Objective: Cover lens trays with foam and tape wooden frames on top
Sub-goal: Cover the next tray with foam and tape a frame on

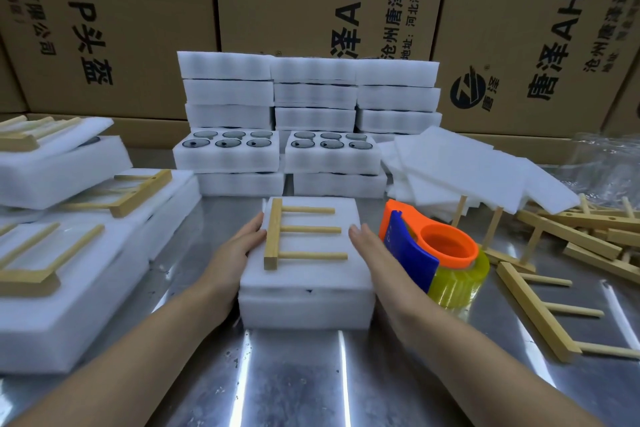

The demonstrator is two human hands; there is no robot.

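Steadying the foam-covered tray [304, 291], left hand [247, 241] and right hand [369, 248] press flat-fingered against its sides. Foam looks light and squashy, wooden frame [301, 234] probably loose: hold low

table [294, 385] is shiny scuffed metal, trays [304, 302] are soft matt white foam, frame [273, 236] on top is pale bare wood, tape dispenser [415, 246] glossy orange and blue plastic.

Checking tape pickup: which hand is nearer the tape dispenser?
Right. The right hand lies against the right side of the foam-covered tray, directly beside the tape dispenser. The left hand is at its left side, with the tray between.
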